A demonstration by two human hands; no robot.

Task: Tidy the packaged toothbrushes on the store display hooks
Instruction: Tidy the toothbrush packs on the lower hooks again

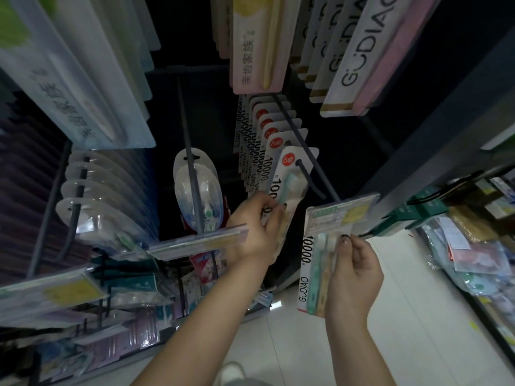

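Observation:
A row of white "10000" toothbrush packs hangs on a dark display hook [303, 146] at centre. My left hand [255, 232] grips the lower part of the front pack [289, 176] on that hook. My right hand [354, 277] holds a separate loose toothbrush pack [310, 274], white with a green and a yellow brush, off the hook and just below the hook's price tag [342, 213]. Its thumb presses the pack's upper front.
Clear blister packs [92, 213] hang on the left hook, one oval pack [199, 188] on the middle hook behind a price rail [198, 242]. Larger packs [256, 45] hang overhead. A shelf of goods [473, 252] stands right; white floor tiles [292, 344] lie below.

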